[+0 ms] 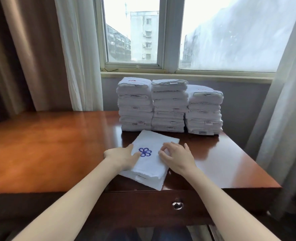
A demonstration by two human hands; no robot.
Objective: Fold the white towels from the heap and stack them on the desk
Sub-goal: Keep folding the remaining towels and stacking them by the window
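A folded white towel [150, 164] with a blue embroidered flower logo lies on the wooden desk [56, 146] in front of me, its near corner at the desk's front edge. My left hand [121, 158] grips the towel's left edge, thumb on top near the logo. My right hand [176, 157] rests on the towel's right side with curled fingers that seem to pinch the cloth. Behind stand three stacks of folded white towels: left [135, 105], middle [169, 106], right [203, 112]. No heap of unfolded towels is in view.
The stacks stand at the desk's back edge under a window [161, 40]. Curtains hang on the left [56, 54] and right [286, 101]. A drawer with a metal knob [177, 205] is below the desk's front. Bare desk top stretches to the left.
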